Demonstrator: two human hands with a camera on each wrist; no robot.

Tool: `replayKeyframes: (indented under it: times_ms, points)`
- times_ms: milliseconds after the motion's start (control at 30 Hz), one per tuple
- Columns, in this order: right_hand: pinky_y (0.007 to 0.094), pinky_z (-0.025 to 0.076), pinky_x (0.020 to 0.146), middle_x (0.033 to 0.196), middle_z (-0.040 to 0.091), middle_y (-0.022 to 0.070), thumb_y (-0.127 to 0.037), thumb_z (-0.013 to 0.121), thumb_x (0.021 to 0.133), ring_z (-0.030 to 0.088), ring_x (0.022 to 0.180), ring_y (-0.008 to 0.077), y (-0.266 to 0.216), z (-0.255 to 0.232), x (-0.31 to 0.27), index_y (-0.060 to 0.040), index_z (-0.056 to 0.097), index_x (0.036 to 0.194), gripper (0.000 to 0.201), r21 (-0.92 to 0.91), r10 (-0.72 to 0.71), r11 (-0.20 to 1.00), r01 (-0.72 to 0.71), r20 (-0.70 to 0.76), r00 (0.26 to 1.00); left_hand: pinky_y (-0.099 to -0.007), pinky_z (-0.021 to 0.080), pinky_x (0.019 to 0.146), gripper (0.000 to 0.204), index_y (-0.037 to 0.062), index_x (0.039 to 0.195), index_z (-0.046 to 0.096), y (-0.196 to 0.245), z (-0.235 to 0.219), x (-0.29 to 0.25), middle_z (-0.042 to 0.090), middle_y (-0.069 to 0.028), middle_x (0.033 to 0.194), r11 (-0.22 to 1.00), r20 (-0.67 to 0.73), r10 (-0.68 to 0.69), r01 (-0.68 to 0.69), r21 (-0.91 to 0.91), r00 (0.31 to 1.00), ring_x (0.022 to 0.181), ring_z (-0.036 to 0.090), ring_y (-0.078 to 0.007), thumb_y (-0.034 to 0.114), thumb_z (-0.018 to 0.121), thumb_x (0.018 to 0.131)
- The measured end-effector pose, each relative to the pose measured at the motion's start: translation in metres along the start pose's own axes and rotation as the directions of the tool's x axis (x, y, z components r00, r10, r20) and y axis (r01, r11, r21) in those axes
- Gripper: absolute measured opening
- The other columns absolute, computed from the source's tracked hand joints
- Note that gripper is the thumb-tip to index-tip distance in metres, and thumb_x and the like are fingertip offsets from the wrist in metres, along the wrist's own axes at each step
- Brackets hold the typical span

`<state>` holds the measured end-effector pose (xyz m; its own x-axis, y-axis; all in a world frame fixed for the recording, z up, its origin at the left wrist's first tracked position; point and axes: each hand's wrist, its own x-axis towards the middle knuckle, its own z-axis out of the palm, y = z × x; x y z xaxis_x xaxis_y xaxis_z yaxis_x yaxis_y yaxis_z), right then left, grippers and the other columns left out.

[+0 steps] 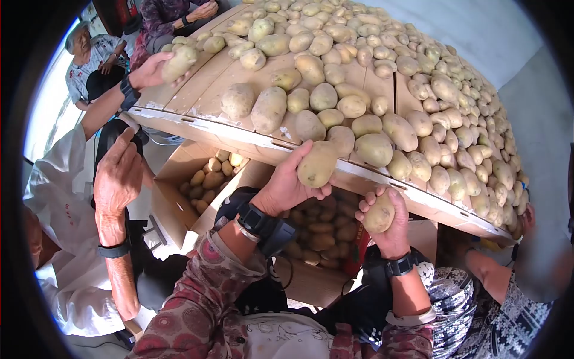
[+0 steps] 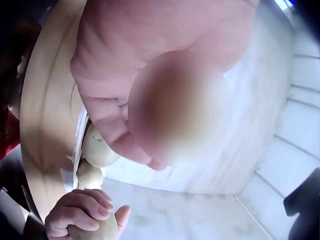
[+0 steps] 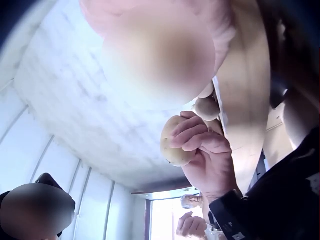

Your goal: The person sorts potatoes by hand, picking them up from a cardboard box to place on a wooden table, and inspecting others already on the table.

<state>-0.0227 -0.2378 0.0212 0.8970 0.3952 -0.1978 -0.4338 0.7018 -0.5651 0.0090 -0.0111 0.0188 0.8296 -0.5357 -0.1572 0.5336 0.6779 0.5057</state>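
Observation:
In the head view my left hand point(image 1: 282, 190) grips a large oval potato point(image 1: 317, 164) at the table's front edge. To its right, my right hand point(image 1: 394, 232) holds a smaller potato point(image 1: 379, 215), fingers curled round it. The left wrist view has my left hand point(image 2: 160, 45) large at the top, round a blurred round thing, and my right hand point(image 2: 75, 212) low down with its potato point(image 2: 100, 231). From the right wrist, my left hand point(image 3: 212, 160) shows with its potato point(image 3: 175, 145); my right hand point(image 3: 220, 25) is partly blurred.
Many potatoes point(image 1: 373, 149) cover the cardboard-topped table point(image 1: 197, 90). Below its edge stand a carton of potatoes point(image 1: 173, 206) and another carton point(image 1: 311, 284). At the left, another person's hand point(image 1: 116, 179) is raised and another hand point(image 1: 152, 70) holds a potato. Someone sits close at the right.

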Motion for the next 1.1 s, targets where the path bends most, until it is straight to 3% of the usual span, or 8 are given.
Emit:
replayKeyframes:
  times_ms: [133, 400, 500, 633, 800, 933, 1067, 1100]
  points:
    - [0.0356, 0.045, 0.063, 0.078, 0.05, 0.0068, -0.036, 0.053, 0.087, 0.051, 0.072, 0.0211, -0.001, 0.013, -0.002, -0.0101, 0.047, 0.091, 0.027, -0.12, 0.018, 0.993, -0.008, 0.089, 0.996, -0.0251, 0.04, 0.045, 0.049, 0.0064, 0.109, 0.052, 0.0, 0.021, 0.0, 0.061, -0.0144, 0.082, 0.997, 0.032, 0.03, -0.033, 0.072, 0.999, 0.056, 0.054, -0.0184, 0.049, 0.035, 0.092]
    - [0.0422, 0.049, 0.071, 0.091, 0.055, 0.0123, -0.04, 0.046, 0.089, 0.056, 0.086, 0.0282, -0.016, -0.001, 0.001, -0.0082, 0.048, 0.108, 0.037, 0.208, 0.279, 0.928, -0.309, 0.162, 0.947, -0.0254, 0.04, 0.046, 0.047, 0.0049, 0.121, 0.044, 0.001, 0.006, 0.002, 0.059, -0.0133, 0.084, 0.98, 0.011, 0.103, -0.103, 0.17, 0.995, 0.068, 0.056, -0.0182, 0.04, 0.04, 0.089]
    - [0.053, 0.046, 0.088, 0.126, 0.043, 0.0214, -0.026, 0.055, 0.084, 0.045, 0.117, 0.0399, -0.033, 0.016, -0.011, -0.0079, 0.032, 0.133, 0.057, 0.063, 0.118, 0.99, -0.125, 0.105, 0.987, -0.0281, 0.048, 0.057, 0.048, 0.0063, 0.124, 0.041, 0.009, 0.003, 0.001, 0.055, -0.0178, 0.106, 0.984, 0.035, 0.18, -0.18, 0.005, 0.983, 0.078, 0.058, -0.0236, 0.032, 0.046, 0.084]
    - [0.0482, 0.05, 0.085, 0.125, 0.043, 0.0193, -0.01, 0.055, 0.084, 0.05, 0.112, 0.0346, -0.071, 0.033, 0.002, -0.0063, 0.022, 0.139, 0.064, -0.252, -0.112, 0.96, 0.123, 0.055, 0.992, -0.0294, 0.048, 0.063, 0.049, 0.0097, 0.127, 0.037, 0.011, 0.009, 0.0, 0.051, -0.0203, 0.113, 0.948, 0.031, 0.309, -0.311, 0.075, 0.951, 0.083, 0.058, -0.026, 0.027, 0.049, 0.082]
    - [0.0298, 0.047, 0.07, 0.101, 0.054, 0.0088, -0.015, 0.063, 0.081, 0.055, 0.086, 0.0154, -0.153, 0.058, 0.077, -0.0069, 0.03, 0.131, 0.06, -0.915, -0.403, 0.374, 0.149, -0.016, 0.915, -0.0312, 0.048, 0.067, 0.048, 0.0126, 0.124, 0.03, 0.013, 0.009, -0.002, 0.048, -0.0226, 0.118, 0.936, 0.062, 0.329, -0.334, 0.111, 0.942, 0.086, 0.058, -0.0277, 0.017, 0.048, 0.079]
    - [0.0312, 0.045, 0.068, 0.093, 0.055, 0.0106, -0.018, 0.065, 0.078, 0.05, 0.079, 0.0165, -0.187, 0.05, 0.151, -0.0061, 0.039, 0.118, 0.049, -0.981, -0.39, -0.196, -0.004, 0.074, 0.918, -0.0331, 0.05, 0.068, 0.048, 0.0122, 0.122, 0.029, 0.013, 0.008, -0.003, 0.047, -0.0214, 0.12, 0.931, 0.051, 0.348, -0.351, 0.098, 0.936, 0.089, 0.058, -0.0288, 0.014, 0.048, 0.078]
    - [0.0308, 0.045, 0.07, 0.089, 0.055, 0.0129, -0.018, 0.066, 0.075, 0.052, 0.079, 0.0175, -0.187, 0.019, 0.194, -0.0052, 0.041, 0.116, 0.049, -0.964, -0.347, -0.228, -0.138, -0.052, 0.937, -0.0362, 0.051, 0.07, 0.05, 0.0119, 0.123, 0.027, 0.016, 0.01, -0.005, 0.043, -0.0175, 0.124, 0.935, 0.06, 0.329, -0.334, 0.116, 0.942, 0.096, 0.058, -0.0317, 0.013, 0.048, 0.077]
    - [0.0323, 0.045, 0.072, 0.09, 0.056, 0.0144, -0.019, 0.064, 0.077, 0.054, 0.081, 0.0209, -0.184, 0.001, 0.2, -0.004, 0.043, 0.114, 0.046, -0.921, -0.346, -0.377, -0.096, 0.044, 0.937, -0.037, 0.051, 0.071, 0.051, 0.0121, 0.124, 0.027, 0.017, 0.013, -0.005, 0.043, -0.0165, 0.123, 0.939, 0.054, 0.318, -0.322, 0.118, 0.947, 0.098, 0.058, -0.0326, 0.013, 0.048, 0.077]
